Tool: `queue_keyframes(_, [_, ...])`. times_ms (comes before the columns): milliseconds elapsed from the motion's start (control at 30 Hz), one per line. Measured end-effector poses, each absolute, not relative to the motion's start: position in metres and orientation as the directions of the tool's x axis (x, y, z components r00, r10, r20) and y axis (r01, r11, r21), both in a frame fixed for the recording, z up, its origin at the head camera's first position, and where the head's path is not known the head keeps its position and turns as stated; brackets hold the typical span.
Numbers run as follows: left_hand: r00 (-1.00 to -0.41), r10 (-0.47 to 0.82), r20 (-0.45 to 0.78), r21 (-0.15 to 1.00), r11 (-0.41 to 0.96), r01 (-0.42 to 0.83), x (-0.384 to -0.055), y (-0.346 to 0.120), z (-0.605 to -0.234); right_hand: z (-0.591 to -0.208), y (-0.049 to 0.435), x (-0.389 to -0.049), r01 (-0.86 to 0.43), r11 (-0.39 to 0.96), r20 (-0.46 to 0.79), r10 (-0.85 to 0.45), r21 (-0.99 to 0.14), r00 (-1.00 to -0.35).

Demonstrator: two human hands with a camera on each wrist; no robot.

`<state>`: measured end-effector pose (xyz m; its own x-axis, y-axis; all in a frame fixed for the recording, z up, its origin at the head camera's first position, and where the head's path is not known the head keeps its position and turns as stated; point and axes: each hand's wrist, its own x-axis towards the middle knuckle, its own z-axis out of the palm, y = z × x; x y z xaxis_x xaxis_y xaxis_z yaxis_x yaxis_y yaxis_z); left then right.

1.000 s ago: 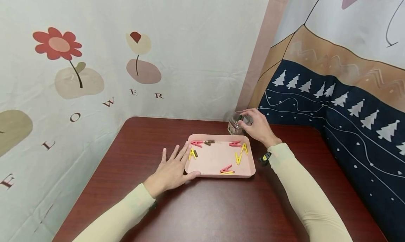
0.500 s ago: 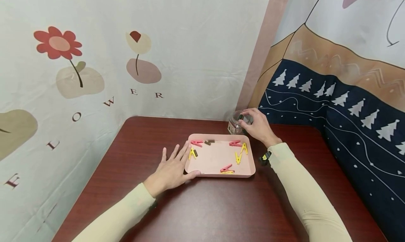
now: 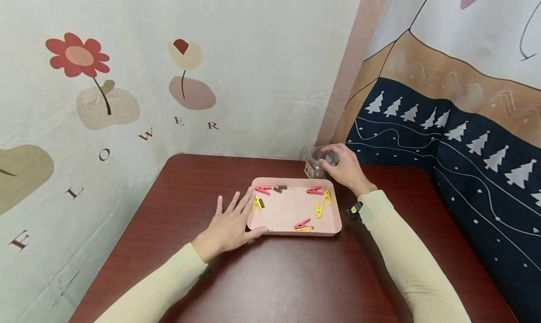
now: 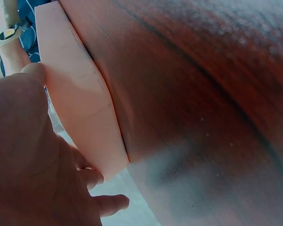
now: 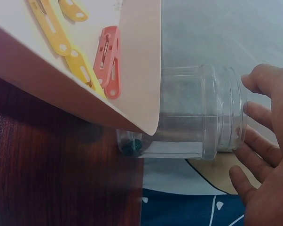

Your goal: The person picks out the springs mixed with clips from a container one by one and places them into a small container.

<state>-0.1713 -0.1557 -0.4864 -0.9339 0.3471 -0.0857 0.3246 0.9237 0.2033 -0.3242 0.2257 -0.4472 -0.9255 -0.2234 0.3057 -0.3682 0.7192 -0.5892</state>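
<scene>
My left hand (image 3: pixel 228 226) rests along the left side of a pink tray (image 3: pixel 287 215), fingers spread and thumb on its front rim. Several red clothespins (image 3: pixel 313 190) and yellow clothespins (image 3: pixel 319 210) lie in the tray, along with several small dark coil springs (image 3: pixel 282 187). Behind the tray stands a clear jar (image 5: pixel 181 103) without a lid. At its mouth is my right hand (image 3: pixel 344 168), thumb and fingers apart around the rim and holding nothing. A dark green coil spring (image 5: pixel 131 147) lies at the jar's bottom in the right wrist view.
The tray and jar stand on a dark red-brown wooden table (image 3: pixel 270 276). A pale printed curtain (image 3: pixel 262 79) hangs behind the table, and a navy tree-patterned cloth (image 3: pixel 465 182) hangs at the right. The jar is close to the back edge.
A small dark piece between my right thumb and fingers at the jar's mouth has left them. Both hands have otherwise stayed in place. The head view has shifted very slightly.
</scene>
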Motion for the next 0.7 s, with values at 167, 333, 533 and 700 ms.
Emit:
queue_keyframes(167, [-0.934, 0.347, -0.084, 0.211, 0.923, 0.323, -0.1718, -0.1555, -0.4863, -0.4471, 0.2263, -0.3245, -0.374, 0.714, 0.313, -0.225, -0.591, -0.923])
queue_keyframes(333, [-0.934, 0.346, -0.086, 0.212, 0.923, 0.322, -0.1717, -0.1552, -0.4859, -0.4473, 0.2265, -0.3247, -0.379, 0.71, 0.318, -0.225, -0.594, -0.921])
queue_keyframes(533, [-0.935, 0.345, -0.085, 0.206, 0.924, 0.323, -0.1718, -0.1551, -0.4859, -0.4486, 0.2264, -0.3254, -0.382, 0.711, 0.323, -0.225, -0.591, -0.919])
queue_keyframes(700, [-0.934, 0.348, -0.084, 0.207, 0.923, 0.325, -0.1721, -0.155, -0.486, -0.4488, 0.2255, -0.3253, -0.384, 0.715, 0.328, -0.225, -0.584, -0.918])
